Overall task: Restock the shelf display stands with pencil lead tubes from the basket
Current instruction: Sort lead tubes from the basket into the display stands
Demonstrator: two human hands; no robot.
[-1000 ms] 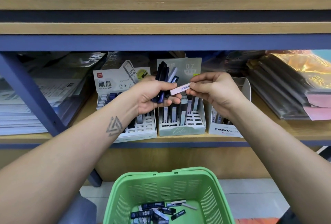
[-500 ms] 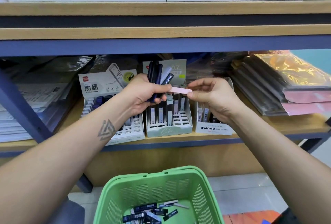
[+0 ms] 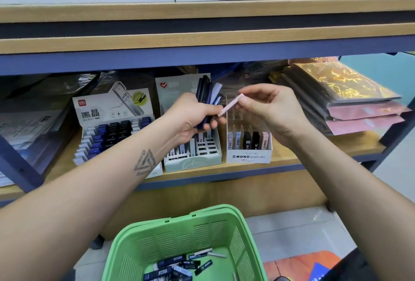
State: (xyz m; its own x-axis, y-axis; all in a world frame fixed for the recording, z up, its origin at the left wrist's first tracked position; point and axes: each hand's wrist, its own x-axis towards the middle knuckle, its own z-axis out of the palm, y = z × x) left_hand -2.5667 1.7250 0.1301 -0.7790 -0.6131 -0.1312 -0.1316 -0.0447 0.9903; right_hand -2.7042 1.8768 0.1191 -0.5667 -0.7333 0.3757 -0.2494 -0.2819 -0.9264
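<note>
Pink lead tube [image 3: 230, 105] pinched by right hand [image 3: 267, 110]; left hand [image 3: 190, 121] grips dark tubes [image 3: 207, 98]; "MONO graph MG" stand [image 3: 248, 157].

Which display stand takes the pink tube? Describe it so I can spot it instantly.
On the lower wooden shelf, three display stands sit side by side below the hands. Take the rightmost, the white box printed "MONO graph MG". It alone already holds a pink tube, at its front row's right end.

Three display stands [image 3: 248, 143], one basket [image 3: 179, 235] (green)
</note>
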